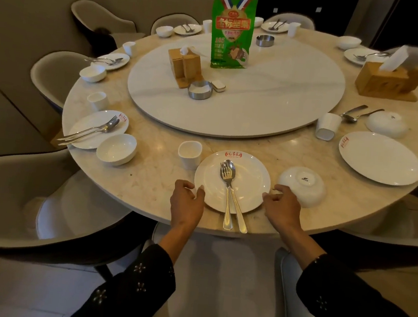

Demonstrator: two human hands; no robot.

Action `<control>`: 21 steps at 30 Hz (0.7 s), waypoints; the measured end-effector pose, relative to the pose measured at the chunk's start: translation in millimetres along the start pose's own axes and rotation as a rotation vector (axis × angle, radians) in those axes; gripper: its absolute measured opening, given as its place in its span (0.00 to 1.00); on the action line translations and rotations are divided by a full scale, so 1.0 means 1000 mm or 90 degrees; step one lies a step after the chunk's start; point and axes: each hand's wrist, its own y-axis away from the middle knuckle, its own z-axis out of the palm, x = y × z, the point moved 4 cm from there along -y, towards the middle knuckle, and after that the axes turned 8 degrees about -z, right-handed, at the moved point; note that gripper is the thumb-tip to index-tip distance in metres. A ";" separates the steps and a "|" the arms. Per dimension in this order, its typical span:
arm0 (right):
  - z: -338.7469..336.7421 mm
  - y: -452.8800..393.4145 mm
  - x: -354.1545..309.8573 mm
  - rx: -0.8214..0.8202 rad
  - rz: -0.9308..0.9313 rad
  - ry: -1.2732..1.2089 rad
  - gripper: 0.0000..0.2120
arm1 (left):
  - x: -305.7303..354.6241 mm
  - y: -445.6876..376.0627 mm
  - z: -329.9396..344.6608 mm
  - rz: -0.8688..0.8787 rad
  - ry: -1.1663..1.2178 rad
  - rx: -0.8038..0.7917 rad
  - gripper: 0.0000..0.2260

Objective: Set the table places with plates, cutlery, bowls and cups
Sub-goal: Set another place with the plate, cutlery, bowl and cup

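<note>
From the head camera, a round marble table fills the scene, with a white turntable at its middle. At the near edge lies a white plate with a red mark on its far rim. A fork and a spoon lie side by side on it, heads toward the far side, handles running past the near rim onto the table.

The left hand sits at the plate's left rim, fingers curled loosely and open; the fingertips seem to touch the rim, though the angle does not settle it. The right hand is at the plate's right rim, likewise open and holding nothing, fingers spread toward the plate. The plate thus lies between the two hands.

Just right of the right hand an upturned bowl rests base up on the table. Left and slightly far of the plate stands a white cup, upright, just beside the rim.

On the far right lie a bare second plate, another upturned bowl and a tipped cup. A green packet stands on the turntable.
</note>
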 end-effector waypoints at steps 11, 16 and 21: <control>-0.094 -0.024 0.010 0.087 -0.106 0.054 0.16 | 0.092 0.053 0.112 0.196 -0.073 -0.241 0.14; -0.110 -0.043 0.030 0.020 -0.078 0.062 0.23 | 0.106 0.061 0.165 0.163 -0.166 -0.313 0.25; -0.107 -0.054 0.039 -0.078 -0.086 0.084 0.27 | 0.098 0.067 0.197 0.067 -0.227 -0.343 0.27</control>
